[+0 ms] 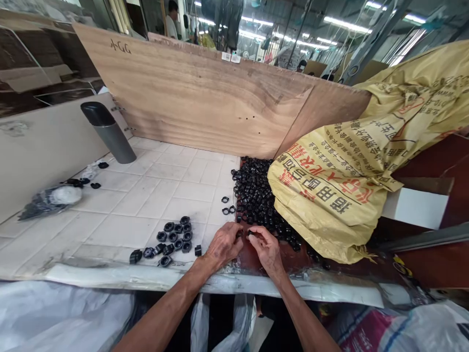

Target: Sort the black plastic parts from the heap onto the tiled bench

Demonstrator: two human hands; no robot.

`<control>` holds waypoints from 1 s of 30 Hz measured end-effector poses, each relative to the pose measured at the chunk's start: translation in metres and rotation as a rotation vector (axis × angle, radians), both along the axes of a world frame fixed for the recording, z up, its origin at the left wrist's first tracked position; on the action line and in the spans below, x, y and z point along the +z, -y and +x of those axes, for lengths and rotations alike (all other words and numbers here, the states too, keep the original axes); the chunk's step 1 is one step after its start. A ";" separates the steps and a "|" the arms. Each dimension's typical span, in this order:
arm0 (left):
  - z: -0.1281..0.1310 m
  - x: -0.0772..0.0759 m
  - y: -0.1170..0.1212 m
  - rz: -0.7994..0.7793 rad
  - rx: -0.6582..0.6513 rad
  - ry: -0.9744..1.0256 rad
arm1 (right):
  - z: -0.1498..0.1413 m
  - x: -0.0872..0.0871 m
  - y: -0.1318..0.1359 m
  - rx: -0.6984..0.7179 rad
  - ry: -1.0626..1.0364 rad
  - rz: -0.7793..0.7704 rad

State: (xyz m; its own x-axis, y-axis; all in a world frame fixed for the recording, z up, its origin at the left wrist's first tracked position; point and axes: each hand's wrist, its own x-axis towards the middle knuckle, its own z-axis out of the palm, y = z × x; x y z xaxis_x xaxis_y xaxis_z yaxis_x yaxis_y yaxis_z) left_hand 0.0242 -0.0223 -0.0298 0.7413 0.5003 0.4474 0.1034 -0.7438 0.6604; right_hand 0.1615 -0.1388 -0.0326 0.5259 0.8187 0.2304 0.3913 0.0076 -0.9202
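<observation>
Near the table's front edge, my left hand (226, 244) is closed with its fingertips around a small black ring-shaped part (239, 233). Close beside it, my right hand (266, 246) pinches another small black part (250, 233) between thumb and fingers. The two hands are slightly apart. Just beyond them spreads a heap of black plastic rings (254, 188) on the dark red surface. A few loose rings (225, 211) lie left of the heap. To the left of my left hand sits a group of thicker black round pieces (178, 229) on the white tiled surface.
A yellow printed sack (330, 190) leans over the heap's right side. Behind stands a plywood board (205, 93). A grey bottle with a black lid (112, 134) and a plastic bag of dark parts (51, 200) are at the left. White sacking (62, 313) hangs below the padded edge (120, 276).
</observation>
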 end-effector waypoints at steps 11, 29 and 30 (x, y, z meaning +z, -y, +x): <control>0.006 0.005 0.004 -0.722 -0.092 0.136 | 0.003 0.005 -0.003 0.036 0.003 0.042; 0.006 0.015 0.002 -0.679 -0.100 0.181 | -0.001 0.002 -0.003 -0.098 -0.029 0.046; 0.006 0.015 0.002 -0.678 -0.099 0.175 | -0.001 0.000 -0.003 -0.107 -0.007 0.041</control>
